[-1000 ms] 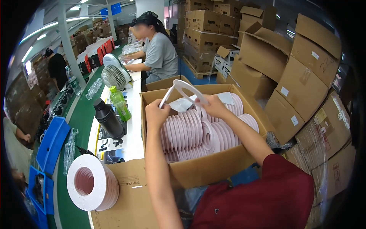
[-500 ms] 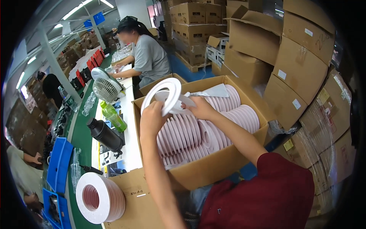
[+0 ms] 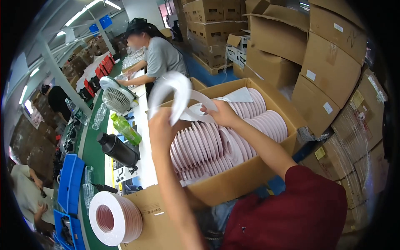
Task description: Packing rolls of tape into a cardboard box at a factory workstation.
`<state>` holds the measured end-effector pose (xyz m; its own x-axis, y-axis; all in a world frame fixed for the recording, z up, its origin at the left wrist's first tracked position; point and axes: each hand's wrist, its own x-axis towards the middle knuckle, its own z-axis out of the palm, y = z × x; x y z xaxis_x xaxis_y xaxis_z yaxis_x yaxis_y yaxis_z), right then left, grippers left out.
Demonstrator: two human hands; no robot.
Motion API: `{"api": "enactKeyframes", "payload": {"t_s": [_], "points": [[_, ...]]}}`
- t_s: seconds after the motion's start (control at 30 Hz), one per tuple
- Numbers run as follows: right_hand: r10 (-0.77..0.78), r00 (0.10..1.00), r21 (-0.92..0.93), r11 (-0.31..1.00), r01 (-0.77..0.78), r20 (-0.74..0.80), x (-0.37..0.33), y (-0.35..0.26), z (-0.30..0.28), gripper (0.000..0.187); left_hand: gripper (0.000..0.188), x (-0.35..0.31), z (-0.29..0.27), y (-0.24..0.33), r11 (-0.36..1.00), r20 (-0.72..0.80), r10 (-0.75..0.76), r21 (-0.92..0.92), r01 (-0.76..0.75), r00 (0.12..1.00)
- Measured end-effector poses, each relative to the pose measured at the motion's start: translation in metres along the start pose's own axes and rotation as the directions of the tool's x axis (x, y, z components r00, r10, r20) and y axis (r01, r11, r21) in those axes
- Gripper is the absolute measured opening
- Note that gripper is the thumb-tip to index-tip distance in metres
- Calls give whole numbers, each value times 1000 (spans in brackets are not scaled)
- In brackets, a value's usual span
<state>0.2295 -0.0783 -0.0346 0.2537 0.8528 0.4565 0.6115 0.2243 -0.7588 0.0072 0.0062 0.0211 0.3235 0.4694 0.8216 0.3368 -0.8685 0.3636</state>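
Note:
My left hand [image 3: 162, 123] is closed on a white ring [image 3: 182, 95], raised over the near left part of an open cardboard box [image 3: 233, 190] and blurred by motion. Beside it, my right hand [image 3: 221, 113] pinches a thinner, curved white sheet [image 3: 203, 99], seemingly ring-shaped, which hangs next to the ring. Whether the two pieces touch I cannot tell. Under both hands, rows of pale pinkish-white rings [image 3: 196, 146] stand on edge inside the box. A loose white sheet [image 3: 238, 96] lies over the rings at the far side.
On a cardboard flap at lower left sits a stack of rings [image 3: 127, 218]. Along the white table stand a black bottle [image 3: 118, 151], a green bottle [image 3: 126, 129] and a fan [image 3: 116, 98]. A person [image 3: 164, 56] sits beyond; tall cartons [image 3: 329, 71] rise at right.
The white ring in my left hand has shifted slightly left and up. The thin sheet in my right hand has swung clearer of the ring. The whole view has moved a little.

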Motion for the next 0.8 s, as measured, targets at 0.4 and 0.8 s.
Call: {"api": "enactKeyframes", "payload": {"t_s": [0.4,0.8], "points": [[83,996,97,992,-80,-29,0,-10,-2,23,28,-9,10,2,999,-284,52,19,-48,958],[82,997,45,996,-82,-9,1,-22,-5,23,20,-7,10,-6,999,51,-37,5,37,998]]}}
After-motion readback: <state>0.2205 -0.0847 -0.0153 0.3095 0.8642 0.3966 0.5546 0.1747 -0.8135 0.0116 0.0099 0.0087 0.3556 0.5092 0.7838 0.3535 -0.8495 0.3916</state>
